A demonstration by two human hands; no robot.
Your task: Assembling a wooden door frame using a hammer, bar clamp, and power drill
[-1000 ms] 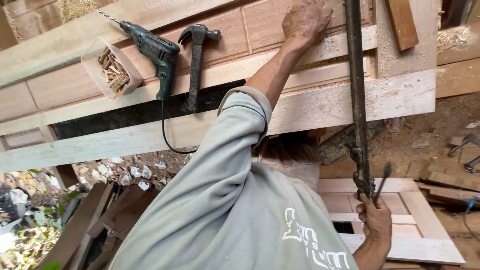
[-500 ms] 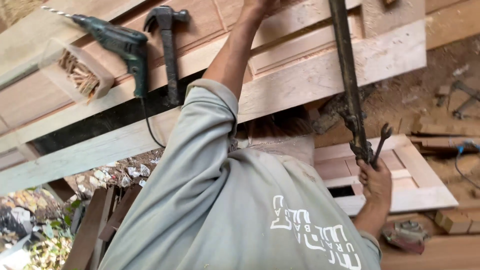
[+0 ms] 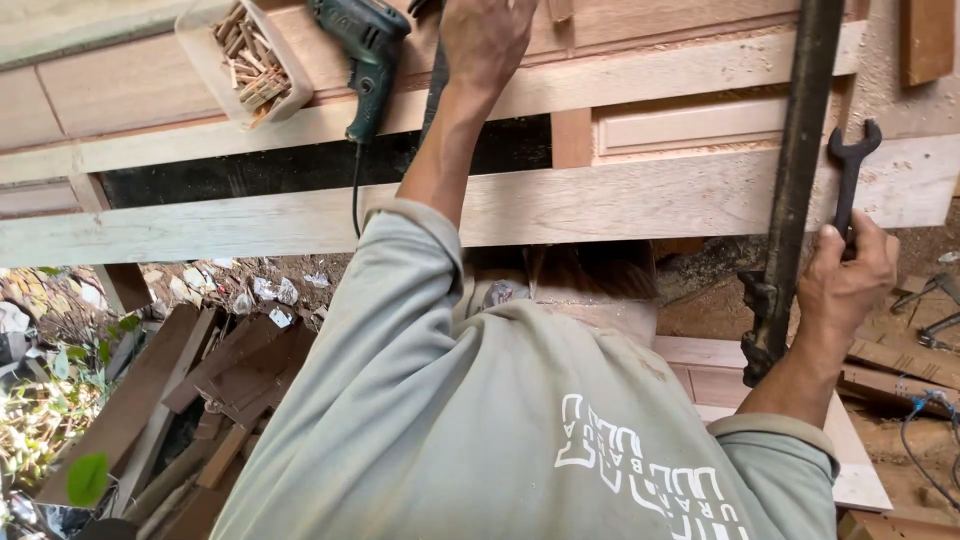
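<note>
While a tub [image 3: 205, 45] holds wooden pegs [image 3: 248, 70], right hand [image 3: 848, 282] grips a wrench [image 3: 850, 175] — left hand [image 3: 485, 40] unclear.

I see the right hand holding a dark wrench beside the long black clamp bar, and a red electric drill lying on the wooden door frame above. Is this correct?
Not quite. In the head view the electric drill on the wooden door frame is green, not red. The rest stands: the right hand holds the dark wrench beside the long black clamp bar.
</note>
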